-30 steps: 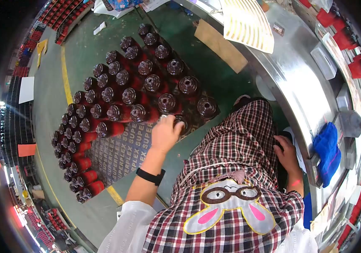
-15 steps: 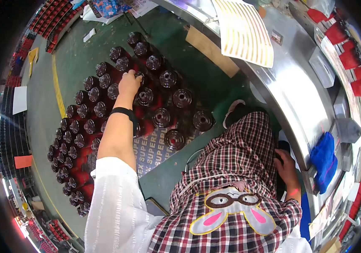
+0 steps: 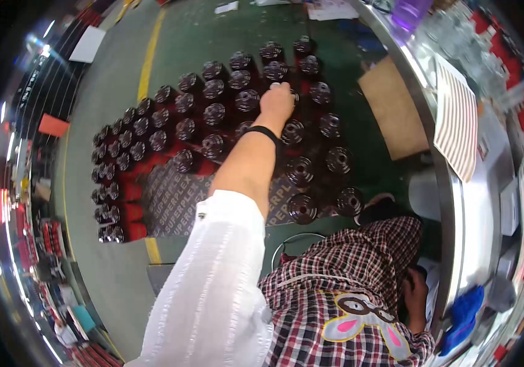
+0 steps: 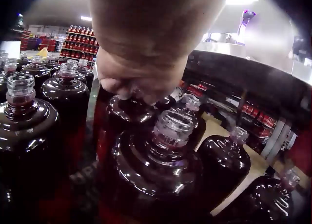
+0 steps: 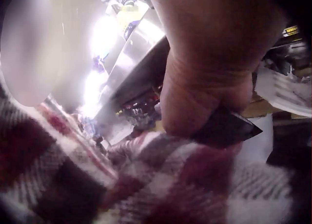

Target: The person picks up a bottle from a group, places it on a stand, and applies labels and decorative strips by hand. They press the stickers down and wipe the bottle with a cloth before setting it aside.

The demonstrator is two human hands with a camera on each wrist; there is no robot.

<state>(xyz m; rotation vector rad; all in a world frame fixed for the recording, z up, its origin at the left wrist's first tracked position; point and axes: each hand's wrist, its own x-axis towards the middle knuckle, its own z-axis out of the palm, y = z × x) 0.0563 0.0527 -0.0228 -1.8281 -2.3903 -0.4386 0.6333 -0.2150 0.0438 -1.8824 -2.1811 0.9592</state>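
My left hand [image 3: 277, 103] reaches far over the rows of bottles, a black band round its wrist. It grips the neck of a bottle [image 4: 130, 110] of dark red liquid; in the left wrist view the fingers bend down over the top and hide the mouth. Just nearer stands another bottle [image 4: 153, 170] with a clear, uncapped neck. My right hand [image 3: 416, 300] hangs beside the checked apron [image 3: 335, 263], its fingers loosely bent. In the right wrist view that hand [image 5: 204, 97] is seen close up against the cloth, its fingertips hidden and a dark pointed shape below it.
Several rows of bottles [image 3: 185, 128] stand on a printed brown board [image 3: 173, 205] on the green floor. To the right runs a metal counter [image 3: 467, 226] with a striped sheet [image 3: 454, 119] and a blue cloth [image 3: 462, 318]. A cardboard piece [image 3: 393, 110] lies below the counter edge.
My left hand has gone from a bottle near my feet to one farther back, where it stays over the last half second. The head view has turned. The right hand keeps its place.
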